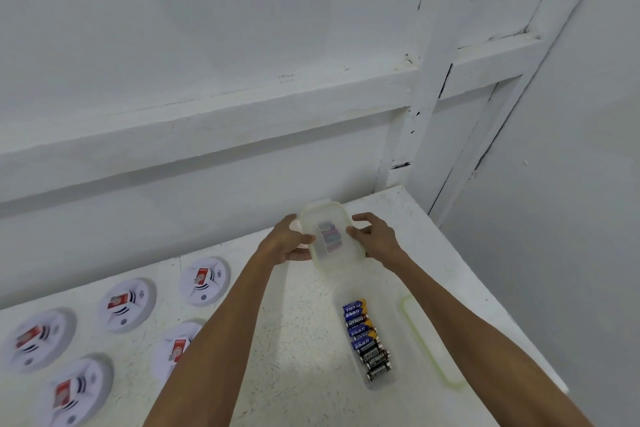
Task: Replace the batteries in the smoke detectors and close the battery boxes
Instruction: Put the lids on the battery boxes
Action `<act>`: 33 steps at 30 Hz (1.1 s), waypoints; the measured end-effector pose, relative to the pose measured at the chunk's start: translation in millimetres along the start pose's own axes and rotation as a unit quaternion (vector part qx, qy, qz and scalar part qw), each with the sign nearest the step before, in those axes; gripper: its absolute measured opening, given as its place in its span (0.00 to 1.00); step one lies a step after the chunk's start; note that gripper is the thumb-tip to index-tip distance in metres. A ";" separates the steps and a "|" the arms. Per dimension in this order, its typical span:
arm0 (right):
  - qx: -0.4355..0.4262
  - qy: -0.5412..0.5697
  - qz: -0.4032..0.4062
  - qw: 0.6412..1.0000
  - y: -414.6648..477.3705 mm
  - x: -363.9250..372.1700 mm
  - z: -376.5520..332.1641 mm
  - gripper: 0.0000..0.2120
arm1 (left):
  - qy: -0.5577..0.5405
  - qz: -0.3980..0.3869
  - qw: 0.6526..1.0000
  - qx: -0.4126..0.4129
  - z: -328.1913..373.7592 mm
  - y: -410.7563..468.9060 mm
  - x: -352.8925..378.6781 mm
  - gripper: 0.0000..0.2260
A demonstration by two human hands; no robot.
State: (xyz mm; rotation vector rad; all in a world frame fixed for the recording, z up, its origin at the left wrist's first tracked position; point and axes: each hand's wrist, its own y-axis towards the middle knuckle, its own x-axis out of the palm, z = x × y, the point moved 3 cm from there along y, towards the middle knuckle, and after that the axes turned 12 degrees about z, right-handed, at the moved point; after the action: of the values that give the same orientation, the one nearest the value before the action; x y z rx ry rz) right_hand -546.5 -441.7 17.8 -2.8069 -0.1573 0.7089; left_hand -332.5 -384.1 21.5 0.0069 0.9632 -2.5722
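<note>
white board wall [207, 45] stands behind a white speckled table [298, 340] that runs into a corner on the right. both bare arms reach to the far side of the table. the left hand [287, 239] grips the left side of a small closed box [323, 255], with the thumb over the lid's edge and the fingers curled beneath. the right hand [375, 237] grips the opposite side, thumb on the rim and fingers bent round behind. the closed box is cloudy plastic and sits slightly tilted; whether it touches the table cannot be told. blurred batteries [330, 236] show dimly through its lid.

nearer the person, between the forearms, an open box [381, 302] lies on the table with a row of batteries [365, 336] side by side in it, blue and gold ones at the far end, black ones at the near end. a loose lid [431, 347] with a green rim lies flat just to its right.

on the left of the table lie five round white smoke detectors [204, 279], each with a red label. one is partly hidden behind the left forearm.
</note>
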 end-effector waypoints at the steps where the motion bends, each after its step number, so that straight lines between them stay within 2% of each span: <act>1: -0.038 -0.041 -0.021 0.998 -1.7 -1.9 -2.2 0.23 | 0.017 -0.021 1.000 0.005 1.6 -0.2 -0.3 0.43; 3: -0.086 -0.101 -0.096 0.986 -7.3 -5.0 -8.1 0.33 | 0.063 -0.057 0.996 0.030 5.5 1.8 -0.4 0.50; 7: -0.143 -0.195 -0.230 0.943 -22.9 -13.7 -21.2 0.48 | 0.137 -0.091 0.984 0.064 9.8 9.1 -0.8 0.49; 9: -0.145 -0.230 -0.250 0.929 -23.7 -16.5 -19.0 0.55 | 0.153 -0.092 0.982 0.062 12.3 8.0 -1.9 0.47; 12: -0.148 -0.270 -0.225 0.924 -19.4 -19.8 -10.7 0.62 | 0.198 -0.069 0.973 0.096 11.0 9.9 -0.5 0.40; 17: -0.212 -0.345 -0.186 0.895 -15.7 -19.0 -5.8 0.60 | 0.200 -0.042 0.969 0.138 2.3 18.9 -3.5 0.36; 22: -0.254 -0.400 -0.163 0.866 -15.3 -19.3 -1.6 0.54 | 0.146 -0.043 0.976 0.153 0.3 30.1 -2.9 0.37; 28: -0.283 -0.403 -0.141 0.859 -20.6 -17.7 -0.3 0.47 | 0.106 -0.051 0.983 0.141 -7.9 37.0 -0.4 0.28; 31: -0.280 -0.396 -0.133 0.864 -20.9 -16.9 1.4 0.47 | 0.099 -0.044 0.983 0.148 -8.9 33.4 0.3 0.29; 33: -0.261 -0.382 -0.132 0.877 -19.2 -18.2 1.9 0.49 | 0.089 -0.034 0.983 0.156 -11.1 29.3 1.8 0.34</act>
State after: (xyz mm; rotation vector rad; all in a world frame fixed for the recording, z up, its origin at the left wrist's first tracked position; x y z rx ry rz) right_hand -564.2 -425.7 29.4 -2.6622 -0.9762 1.8916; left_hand -325.1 -397.9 -5.7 0.2994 0.6181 -2.7975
